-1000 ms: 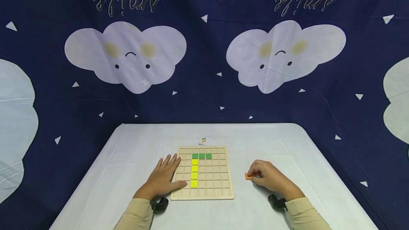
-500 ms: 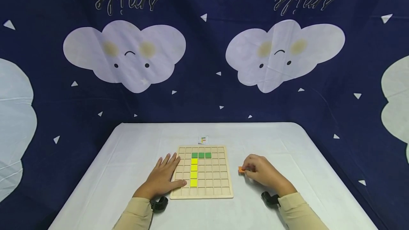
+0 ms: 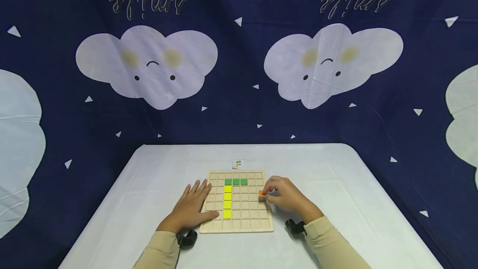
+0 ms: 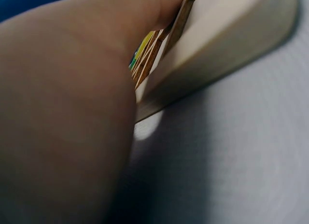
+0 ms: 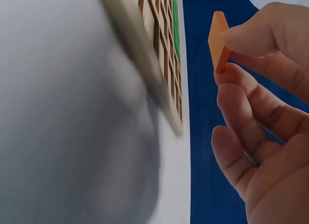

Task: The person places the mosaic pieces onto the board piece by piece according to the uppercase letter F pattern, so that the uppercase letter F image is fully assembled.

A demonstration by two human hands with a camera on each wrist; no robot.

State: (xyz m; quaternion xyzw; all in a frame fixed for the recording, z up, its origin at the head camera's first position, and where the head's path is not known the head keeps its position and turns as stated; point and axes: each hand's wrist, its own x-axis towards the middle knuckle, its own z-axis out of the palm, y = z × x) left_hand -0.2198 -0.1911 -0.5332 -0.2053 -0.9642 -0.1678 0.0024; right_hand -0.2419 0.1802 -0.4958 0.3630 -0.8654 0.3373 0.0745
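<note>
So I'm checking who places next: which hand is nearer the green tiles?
Right. The right hand, pinching an orange tile, is just right of the green tiles; the left hand rests lower on the board's left edge.

The head view looks forward and down from above the person's arms, far enough back to take in the whole table [image 3: 336, 177], the board [image 3: 237, 201] and the backdrop [image 3: 239, 53] behind it. The left wrist view sits low, just behind the left hand [image 4: 63, 113], very near, facing along the board's [image 4: 217, 45] edge. The right wrist view looks from under the right hand [image 5: 265, 137], close up, past the tile [image 5: 218, 40] toward the board [image 5: 164, 55]. All three views share the board; the head view and right wrist view also share the tile [image 3: 262, 194].
</note>
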